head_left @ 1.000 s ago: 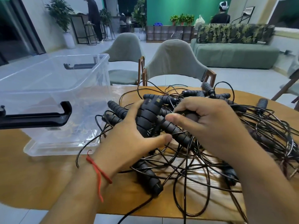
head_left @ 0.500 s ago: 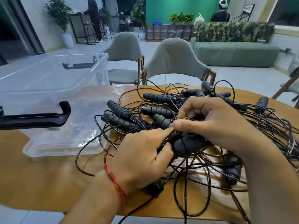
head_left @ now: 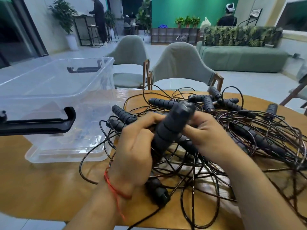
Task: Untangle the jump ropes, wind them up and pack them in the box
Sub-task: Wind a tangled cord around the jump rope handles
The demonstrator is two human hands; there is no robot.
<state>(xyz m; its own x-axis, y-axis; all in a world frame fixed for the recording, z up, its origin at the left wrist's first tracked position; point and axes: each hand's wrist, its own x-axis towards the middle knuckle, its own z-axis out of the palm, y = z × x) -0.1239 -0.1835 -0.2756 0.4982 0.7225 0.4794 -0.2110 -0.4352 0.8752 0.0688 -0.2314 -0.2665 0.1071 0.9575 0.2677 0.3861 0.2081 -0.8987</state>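
One handle (head_left: 169, 130) is being held tilted above the pile of jump ropes (head_left: 259, 141), and both hands are being used for it. The left hand (head_left: 132, 146) is being closed around its lower part and the right hand (head_left: 211, 140) is being closed around its upper part, although the fingers are a little blurred. The handle is probably being held above the pile so that its cord can be followed and separated from the others.

The remaining ropes are being kept in one heap on the wooden table (head_left: 41, 188), just beside the box (head_left: 93, 113), so that each rope can be moved only a short way when it is wound. The box is being kept open at the left of the heap, and no rope is being seen inside it, so the untangling step is judged to be only beginning.

When the things are being counted, the following is found: one clear box with two black clips (head_left: 41, 123), two hands, and at least ten black ribbed handles, the held one included. More handles are possibly being hidden under the cords and the hands. The cords themselves cannot be counted, because they are crossing too much. Two grey chairs (head_left: 181, 63) are being left at the far side of the table.
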